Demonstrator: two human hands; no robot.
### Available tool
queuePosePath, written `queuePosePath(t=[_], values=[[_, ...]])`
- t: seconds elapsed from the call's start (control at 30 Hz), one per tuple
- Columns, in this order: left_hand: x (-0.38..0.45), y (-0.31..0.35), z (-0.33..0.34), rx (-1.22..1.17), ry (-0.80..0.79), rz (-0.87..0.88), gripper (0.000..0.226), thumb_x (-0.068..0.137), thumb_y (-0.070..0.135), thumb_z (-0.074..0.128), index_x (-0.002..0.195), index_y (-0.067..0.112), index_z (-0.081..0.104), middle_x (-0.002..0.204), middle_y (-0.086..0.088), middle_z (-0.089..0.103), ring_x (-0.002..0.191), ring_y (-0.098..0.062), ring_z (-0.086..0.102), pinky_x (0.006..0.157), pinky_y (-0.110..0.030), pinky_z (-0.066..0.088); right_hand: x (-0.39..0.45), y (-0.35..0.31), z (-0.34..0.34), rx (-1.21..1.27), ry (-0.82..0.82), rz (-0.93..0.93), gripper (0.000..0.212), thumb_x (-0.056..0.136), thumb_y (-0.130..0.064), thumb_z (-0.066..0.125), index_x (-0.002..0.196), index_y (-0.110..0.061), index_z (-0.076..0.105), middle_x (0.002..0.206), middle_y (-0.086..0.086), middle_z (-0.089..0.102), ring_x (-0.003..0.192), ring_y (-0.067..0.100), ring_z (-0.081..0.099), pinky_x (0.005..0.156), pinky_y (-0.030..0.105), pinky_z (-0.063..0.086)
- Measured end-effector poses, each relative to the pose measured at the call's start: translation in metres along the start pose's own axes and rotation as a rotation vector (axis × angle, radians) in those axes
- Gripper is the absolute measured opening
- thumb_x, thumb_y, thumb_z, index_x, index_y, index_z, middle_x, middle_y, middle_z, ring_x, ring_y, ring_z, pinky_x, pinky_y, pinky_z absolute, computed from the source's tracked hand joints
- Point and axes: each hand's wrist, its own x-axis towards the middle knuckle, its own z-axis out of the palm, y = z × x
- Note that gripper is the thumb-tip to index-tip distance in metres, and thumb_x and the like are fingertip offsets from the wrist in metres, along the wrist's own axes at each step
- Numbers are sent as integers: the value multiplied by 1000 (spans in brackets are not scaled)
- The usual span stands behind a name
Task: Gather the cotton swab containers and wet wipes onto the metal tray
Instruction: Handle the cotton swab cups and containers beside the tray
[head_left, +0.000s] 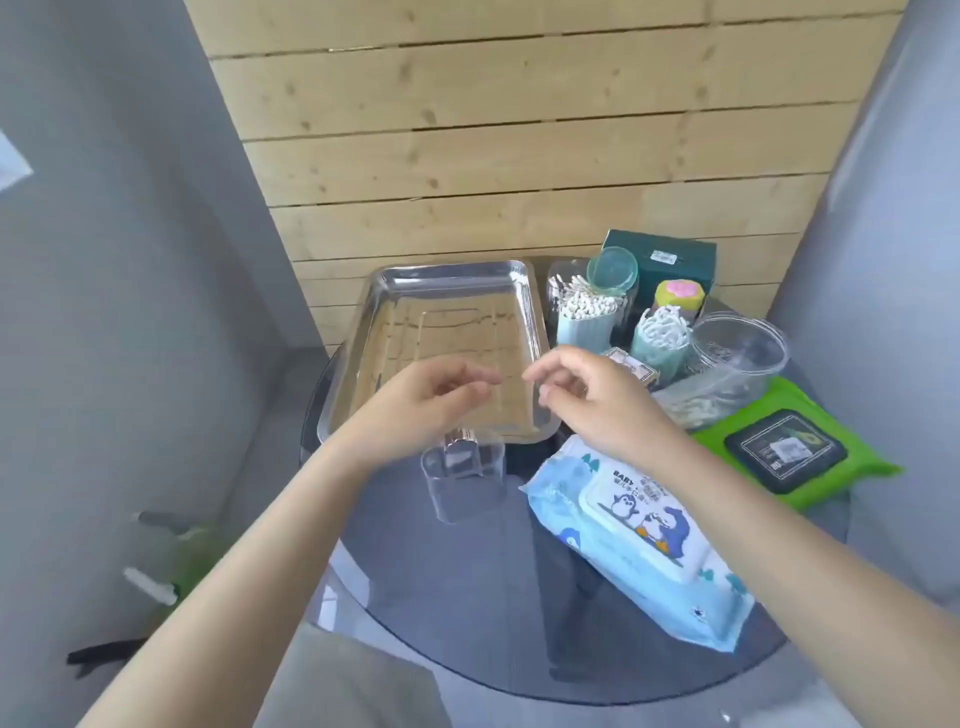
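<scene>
A shiny metal tray (457, 280) lies at the back left of the round glass table, with nothing in it. Right of it stand a clear container of cotton swabs (584, 312) with its green lid tipped open, and a second tub of swabs (662, 340). A clear tub (737, 358) lies on its side beside them. A blue baby wet wipes pack (639, 540) lies at the front right; a green wipes pack (789, 452) lies further right. My left hand (415, 405) and my right hand (592, 400) hover over the tray's near edge, fingers loosely curled, holding nothing.
A small clear cup (462, 480) stands just in front of the tray. A dark green box (670, 265), a yellow-green jar with a pink top (680, 296) and a small printed box (631, 364) sit behind the swabs. Wooden slats back the glass table (467, 597).
</scene>
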Motion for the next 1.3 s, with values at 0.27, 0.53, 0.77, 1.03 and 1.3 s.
queuePosePath(t=[0.27,0.53,0.77,1.03,1.3], values=[[-45,-4,24,396,-64,-13,55,80,27,71,130,35,49,132,5,53,115,-7,51,94,-28,46,-61,-7,-6,-16,68,58,20,89,-14,50,100,-24,63,79,-14,55,66,12,54,55,22,42],[-38,38,33,377,230,181,48,81,26,64,126,29,49,122,5,56,112,-11,52,86,-25,42,-81,2,-32,-5,103,74,20,91,-16,48,104,-25,61,93,-7,59,75,18,59,60,27,47],[23,93,57,165,269,259,45,82,23,70,124,23,54,107,11,56,94,-2,50,70,-14,39,-35,43,-78,-64,222,124,17,89,-18,56,103,-22,65,91,-8,61,76,4,55,72,25,45],[78,76,72,6,383,239,46,84,25,69,126,25,51,124,12,56,108,0,50,76,-9,39,22,85,-107,-255,286,184,35,89,-26,59,122,-16,58,121,3,58,100,13,54,85,28,44],[91,51,55,-61,435,155,48,83,28,70,128,26,52,115,12,58,99,-3,52,66,-3,35,62,98,-89,-482,112,288,77,79,-43,67,143,-17,33,149,6,36,133,31,31,104,36,31]])
